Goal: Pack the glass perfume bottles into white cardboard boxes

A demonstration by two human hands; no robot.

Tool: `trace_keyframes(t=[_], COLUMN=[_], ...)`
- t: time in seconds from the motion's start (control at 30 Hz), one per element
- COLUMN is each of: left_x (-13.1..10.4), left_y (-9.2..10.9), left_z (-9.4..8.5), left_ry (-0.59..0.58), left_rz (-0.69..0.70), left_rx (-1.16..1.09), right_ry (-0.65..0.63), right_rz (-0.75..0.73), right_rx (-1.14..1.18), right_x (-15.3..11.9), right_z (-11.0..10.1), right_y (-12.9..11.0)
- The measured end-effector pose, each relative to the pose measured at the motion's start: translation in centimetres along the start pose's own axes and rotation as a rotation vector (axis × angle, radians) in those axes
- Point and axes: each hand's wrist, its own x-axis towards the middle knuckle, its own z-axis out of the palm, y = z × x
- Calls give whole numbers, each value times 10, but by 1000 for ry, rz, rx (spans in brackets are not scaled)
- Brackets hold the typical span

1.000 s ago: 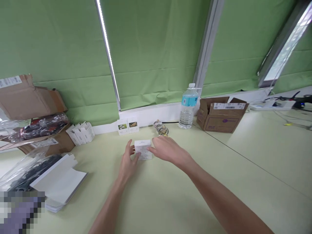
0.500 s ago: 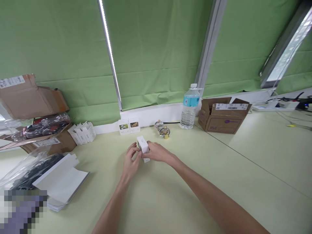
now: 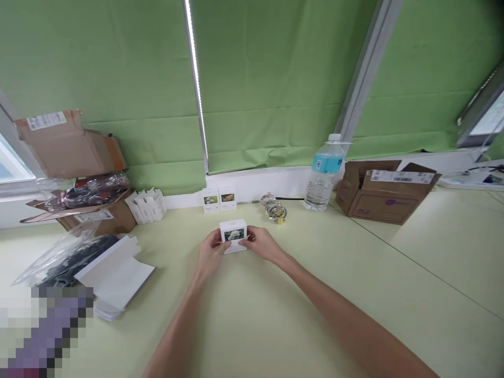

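Note:
Between my hands a small white box [image 3: 233,227] stands upright on the pale table [image 3: 244,315], its front printed with a picture of white flowers. My left hand [image 3: 212,252] grips its left side, thumb on the front face. On the right side, my right hand [image 3: 262,244] holds it the same way. Just behind stand two similar white boxes, a left one [image 3: 211,206] and a right one [image 3: 228,205], side by side against the white ledge. Shiny round metal and glass pieces [image 3: 276,211] lie behind and to the right of my right hand.
A water bottle [image 3: 323,181] and an open cardboard box [image 3: 384,202] stand at the back right. Further left are open white boxes [image 3: 147,206], stacked cartons [image 3: 71,149], a plastic-wrapped dark item [image 3: 74,262] and white folded card sheets [image 3: 118,281]. A power strip [image 3: 470,180] lies far right.
The white box has turned from edge-on so its picture face is toward me. Both hands now hold its opposite sides. The view has shifted, so the surroundings appear further right.

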Motion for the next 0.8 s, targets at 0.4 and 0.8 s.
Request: trace_keyframes(t=[0.4,0.8], left_x=[11,15], left_y=[-18,-19], left_z=[-34,-26], left_ry=[454,389], left_rz=[-144,-175], left_rx=[86,220], right_ry=[89,97], right_rz=[21,143], right_rx=[-242,-351], right_x=[52,147], right_z=[46,61], right_y=[-9,-7])
